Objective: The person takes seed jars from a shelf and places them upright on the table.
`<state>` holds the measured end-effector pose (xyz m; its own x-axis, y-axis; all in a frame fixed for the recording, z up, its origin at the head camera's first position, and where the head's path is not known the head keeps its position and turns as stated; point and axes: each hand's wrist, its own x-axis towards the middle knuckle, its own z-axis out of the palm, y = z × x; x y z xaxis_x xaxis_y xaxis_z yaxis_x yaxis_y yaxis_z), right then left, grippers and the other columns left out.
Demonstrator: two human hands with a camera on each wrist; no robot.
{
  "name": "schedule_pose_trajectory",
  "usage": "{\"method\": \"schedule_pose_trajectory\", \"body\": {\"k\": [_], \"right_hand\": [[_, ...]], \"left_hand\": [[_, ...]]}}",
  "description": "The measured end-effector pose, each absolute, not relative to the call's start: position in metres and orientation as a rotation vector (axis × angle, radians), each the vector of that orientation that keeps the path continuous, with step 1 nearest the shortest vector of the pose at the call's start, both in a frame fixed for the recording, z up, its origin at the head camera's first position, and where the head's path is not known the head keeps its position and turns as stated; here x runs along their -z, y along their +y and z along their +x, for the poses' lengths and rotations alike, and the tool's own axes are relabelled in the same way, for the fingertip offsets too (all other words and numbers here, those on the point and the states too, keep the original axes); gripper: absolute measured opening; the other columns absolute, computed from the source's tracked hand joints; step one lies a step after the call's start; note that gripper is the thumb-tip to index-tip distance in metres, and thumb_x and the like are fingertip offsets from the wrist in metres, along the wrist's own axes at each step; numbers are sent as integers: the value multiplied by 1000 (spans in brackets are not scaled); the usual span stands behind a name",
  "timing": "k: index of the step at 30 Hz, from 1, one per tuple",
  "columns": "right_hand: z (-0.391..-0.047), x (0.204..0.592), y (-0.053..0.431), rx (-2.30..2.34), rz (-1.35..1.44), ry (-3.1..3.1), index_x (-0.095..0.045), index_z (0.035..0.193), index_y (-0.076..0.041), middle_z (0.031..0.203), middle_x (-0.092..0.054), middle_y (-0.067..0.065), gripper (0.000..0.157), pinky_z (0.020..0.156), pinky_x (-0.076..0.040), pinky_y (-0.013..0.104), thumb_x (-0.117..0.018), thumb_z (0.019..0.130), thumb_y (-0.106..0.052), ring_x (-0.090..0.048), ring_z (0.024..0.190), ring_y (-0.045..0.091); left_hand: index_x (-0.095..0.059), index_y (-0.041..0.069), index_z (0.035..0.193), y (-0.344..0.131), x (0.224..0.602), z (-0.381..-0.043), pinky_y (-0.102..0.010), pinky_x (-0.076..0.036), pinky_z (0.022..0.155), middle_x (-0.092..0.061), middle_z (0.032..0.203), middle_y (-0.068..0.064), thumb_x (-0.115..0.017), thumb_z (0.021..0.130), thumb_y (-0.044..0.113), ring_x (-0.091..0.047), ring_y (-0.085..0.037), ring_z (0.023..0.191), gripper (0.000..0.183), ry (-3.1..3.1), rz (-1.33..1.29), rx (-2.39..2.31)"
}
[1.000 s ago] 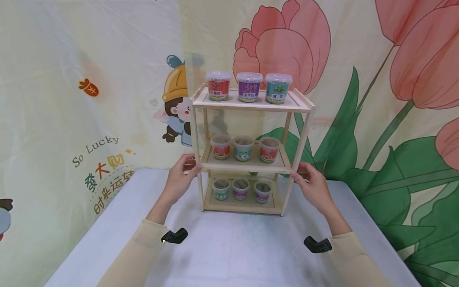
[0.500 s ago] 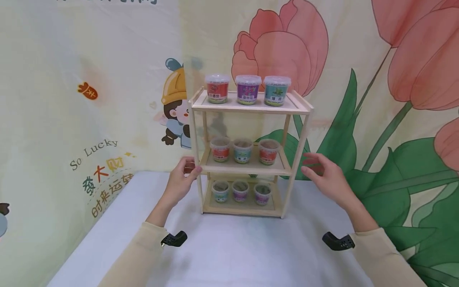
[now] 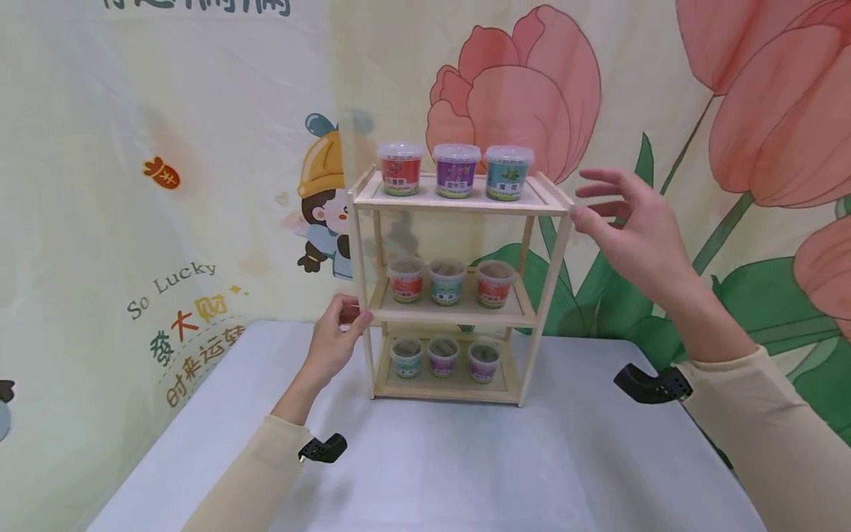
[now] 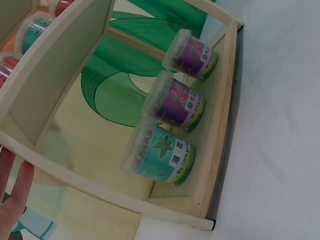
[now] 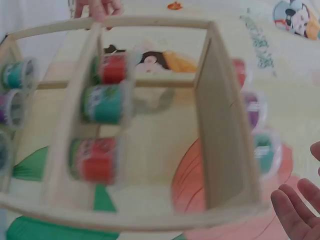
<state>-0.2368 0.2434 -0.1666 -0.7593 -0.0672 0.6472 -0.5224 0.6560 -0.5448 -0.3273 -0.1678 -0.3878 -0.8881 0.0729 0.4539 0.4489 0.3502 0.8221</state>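
A three-tier wooden shelf rack (image 3: 459,319) stands upright, with three lidded plastic cups on each tier. My left hand (image 3: 335,332) holds its left post at middle-tier height, thumb in front and fingers behind. Raised beside the top right corner, my right hand (image 3: 638,229) has spread, relaxed fingers and holds nothing. The teal cup (image 3: 509,174) is the top cup nearest to it, then a purple cup (image 3: 457,171) and a red cup (image 3: 401,170). Middle-tier cups are red, teal (image 3: 448,282) and red. In the left wrist view, the bottom tier shows a teal cup (image 4: 162,155) and two purple ones.
The rack stands on a table with a white cloth (image 3: 425,465). Behind it hangs a backdrop printed with pink tulips (image 3: 525,96), leaves and a cartoon child (image 3: 326,199). Black wrist devices (image 3: 654,384) are worn at the sleeves.
My right hand let go of the rack's right post, drew away to the right and rose to the top tier's height. My left hand stays at the left post; the cups keep their places.
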Motion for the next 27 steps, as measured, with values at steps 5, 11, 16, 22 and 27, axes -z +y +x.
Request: {"method": "schedule_pose_trajectory", "body": {"k": [5, 11, 16, 22, 27], "right_hand": [[-238, 130, 199, -1018, 576, -2286, -54, 153, -23, 138, -64, 11, 51, 86, -54, 17, -67, 105, -29, -68, 117, 22], [-255, 113, 145, -1081, 695, -2379, -51, 155, -23, 139, -65, 7, 53, 93, -55, 35, -67, 104, -29, -67, 120, 24], [-272, 111, 112, -1115, 694, -2444, -48, 157, -25, 141, -65, 4, 57, 101, -56, 36, -68, 104, -31, -66, 125, 19], [-287, 115, 87, -1190, 654, -2458, -47, 158, -23, 141, -66, 4, 59, 101, -54, 32, -69, 103, -30, -62, 127, 16], [-294, 121, 76, -1219, 609, -2481, -45, 160, -24, 149, -62, 9, 63, 100, -56, 35, -70, 103, -31, -60, 132, 18]], "left_hand": [[-55, 15, 142, -167, 388, -325, -41, -57, 95, -66, 123, -14, -69, 105, 30, -63, -27, 114, 42, -2236, -408, 1539], [-53, 18, 147, -166, 389, -322, -51, -57, 99, -65, 126, -15, -71, 104, 29, -63, -30, 117, 47, -2216, -398, 1547], [-53, 16, 147, -165, 391, -323, -51, -57, 98, -65, 127, -16, -70, 105, 31, -63, -32, 118, 48, -2226, -406, 1537], [-53, 17, 147, -164, 390, -325, -52, -57, 98, -65, 126, -16, -70, 105, 30, -63, -30, 117, 47, -2211, -421, 1555], [-54, 16, 146, -163, 391, -325, -47, -58, 96, -66, 125, -16, -69, 105, 28, -64, -30, 116, 45, -2207, -422, 1552]]}}
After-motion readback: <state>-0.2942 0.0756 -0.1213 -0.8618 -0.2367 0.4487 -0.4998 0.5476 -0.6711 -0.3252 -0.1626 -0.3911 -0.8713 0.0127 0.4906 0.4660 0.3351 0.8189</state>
